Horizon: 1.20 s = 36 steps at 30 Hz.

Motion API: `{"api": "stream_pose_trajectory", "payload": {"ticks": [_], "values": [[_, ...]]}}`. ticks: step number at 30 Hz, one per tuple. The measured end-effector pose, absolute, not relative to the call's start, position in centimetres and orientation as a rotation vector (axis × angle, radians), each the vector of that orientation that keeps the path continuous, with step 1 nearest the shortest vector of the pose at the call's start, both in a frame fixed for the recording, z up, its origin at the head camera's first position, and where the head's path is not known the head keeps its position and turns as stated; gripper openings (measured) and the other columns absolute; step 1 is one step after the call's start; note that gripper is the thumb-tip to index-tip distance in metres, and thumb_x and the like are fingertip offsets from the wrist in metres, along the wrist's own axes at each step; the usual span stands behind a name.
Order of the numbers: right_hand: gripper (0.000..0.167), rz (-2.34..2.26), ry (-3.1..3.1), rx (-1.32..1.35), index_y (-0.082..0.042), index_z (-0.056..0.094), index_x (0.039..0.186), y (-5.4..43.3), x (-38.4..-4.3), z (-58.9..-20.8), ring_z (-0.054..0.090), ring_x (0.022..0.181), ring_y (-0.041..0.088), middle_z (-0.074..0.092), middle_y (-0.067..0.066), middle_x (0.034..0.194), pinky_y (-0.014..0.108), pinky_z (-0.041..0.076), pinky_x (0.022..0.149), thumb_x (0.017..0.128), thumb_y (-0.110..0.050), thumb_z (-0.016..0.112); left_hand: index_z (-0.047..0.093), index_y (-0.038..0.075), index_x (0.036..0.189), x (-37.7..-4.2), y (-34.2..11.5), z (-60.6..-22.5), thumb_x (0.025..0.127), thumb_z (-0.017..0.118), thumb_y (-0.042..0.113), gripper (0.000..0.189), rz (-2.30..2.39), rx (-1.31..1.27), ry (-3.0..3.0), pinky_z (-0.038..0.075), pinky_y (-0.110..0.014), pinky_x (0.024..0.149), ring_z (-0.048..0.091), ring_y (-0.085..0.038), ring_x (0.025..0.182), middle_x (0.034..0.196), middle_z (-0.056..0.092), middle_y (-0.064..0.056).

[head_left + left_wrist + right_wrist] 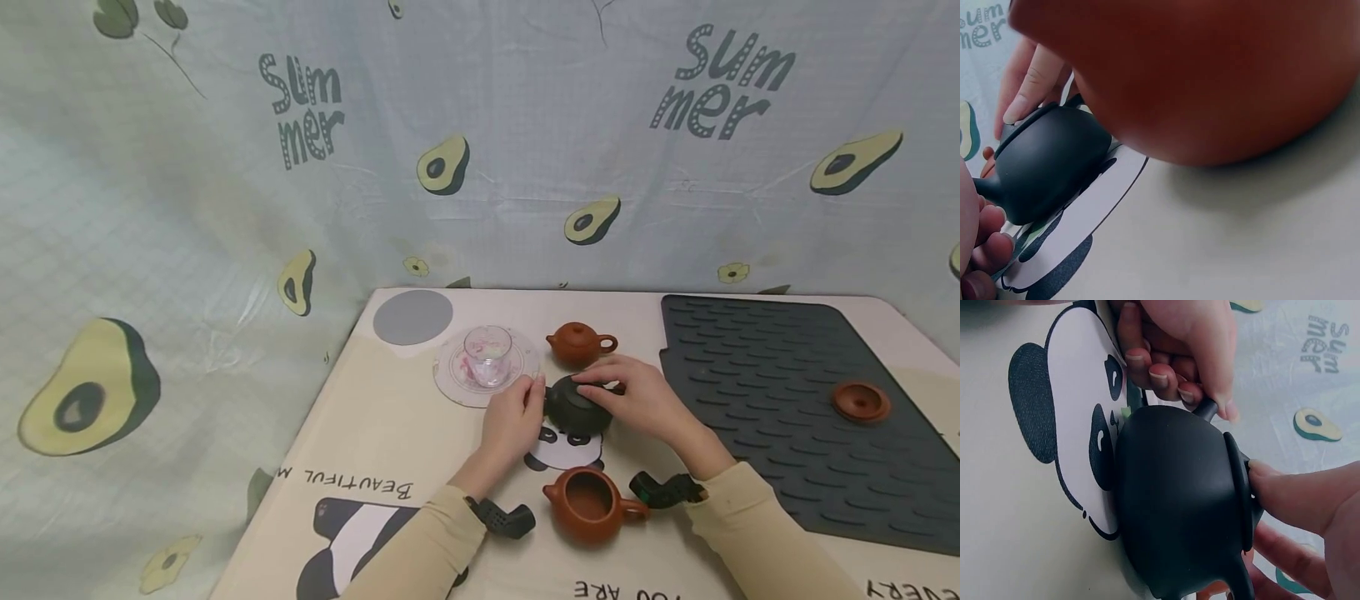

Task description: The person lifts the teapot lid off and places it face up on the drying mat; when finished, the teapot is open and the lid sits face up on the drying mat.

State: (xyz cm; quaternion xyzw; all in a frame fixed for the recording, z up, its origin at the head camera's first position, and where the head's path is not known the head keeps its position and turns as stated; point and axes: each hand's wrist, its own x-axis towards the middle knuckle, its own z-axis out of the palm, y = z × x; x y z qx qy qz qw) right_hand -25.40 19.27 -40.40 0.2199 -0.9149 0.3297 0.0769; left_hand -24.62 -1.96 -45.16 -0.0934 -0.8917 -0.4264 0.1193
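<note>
A black teapot (572, 413) stands on the printed panda face, between my two hands. My left hand (512, 423) pinches its spout (1207, 410) between thumb and fingers, the other fingers curled below. From above, my right hand (639, 397) grips the knob of the black lid (1235, 487), which sits on the pot's mouth. Nearer to me is a reddish-brown teapot (588, 531) without a lid, its inside showing; it fills much of the left wrist view, close to that camera. Just behind the black pot stands a smaller-looking reddish-brown teapot (576, 343) with its lid on.
At the back left, a clear glass cup (489, 367) stands on a round patterned plate (447, 379). To the right lies a dark ridged mat (750, 383) bearing a reddish-brown lid (861, 402). A printed curtain (510, 100) hangs along the table's back and left sides.
</note>
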Motion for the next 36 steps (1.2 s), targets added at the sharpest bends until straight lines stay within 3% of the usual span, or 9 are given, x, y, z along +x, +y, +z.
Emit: {"api": "stream_pose_trajectory", "payload": {"ticks": [6,36], "values": [[0.018,0.956,-2.761,0.661,-0.018,0.08,0.111,19.39,-25.55,-40.48,0.065,0.106,0.026,0.073,0.002,0.113,0.044,0.054,0.081,0.093,-0.021,0.078,0.06,0.016,0.083,-24.63,-2.04,-45.1,0.109,0.048,0.035,0.035,-1.255,-0.281,-2.604,0.035,-0.027,0.054,0.047,-0.013,0.06,0.063,0.048,0.005],[0.012,1.003,-2.71,0.638,-0.016,0.077,0.104,19.27,-25.3,-40.12,0.066,0.097,0.022,0.072,-0.002,0.102,0.044,0.056,0.081,0.092,-0.017,0.079,0.06,0.017,0.082,-24.34,-2.21,-44.73,0.109,0.048,0.035,0.034,-1.291,-0.269,-2.615,0.034,-0.026,0.053,0.047,-0.012,0.059,0.062,0.047,0.006]]}}
